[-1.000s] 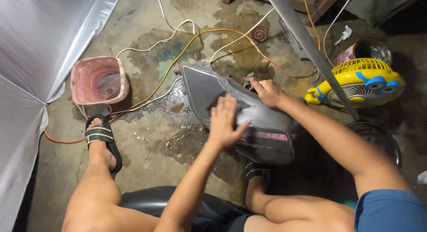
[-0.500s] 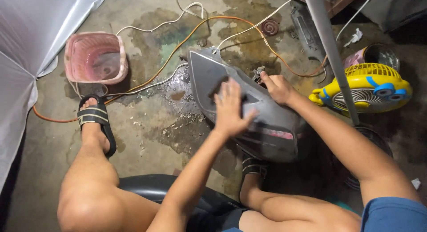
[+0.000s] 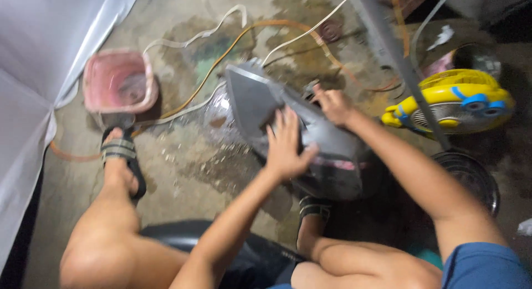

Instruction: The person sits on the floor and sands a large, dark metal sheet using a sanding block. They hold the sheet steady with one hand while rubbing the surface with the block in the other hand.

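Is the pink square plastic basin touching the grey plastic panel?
No: the pink square plastic basin sits apart on the wet concrete floor, left of the grey plastic panel that both hands press.

Label (image 3: 338, 164): a narrow pinkish strip along the lower side of the grey panel (image 3: 260, 109), below the left hand (image 3: 286, 146); its print is blurred.
Packages, signs, screens: none visible.

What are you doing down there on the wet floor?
A seated person has both hands on a grey plastic panel that stands tilted on the wet concrete floor. The left hand lies flat on its face, and the right hand grips its upper edge. A pink square tub sits to the left, a yellow fan to the right.
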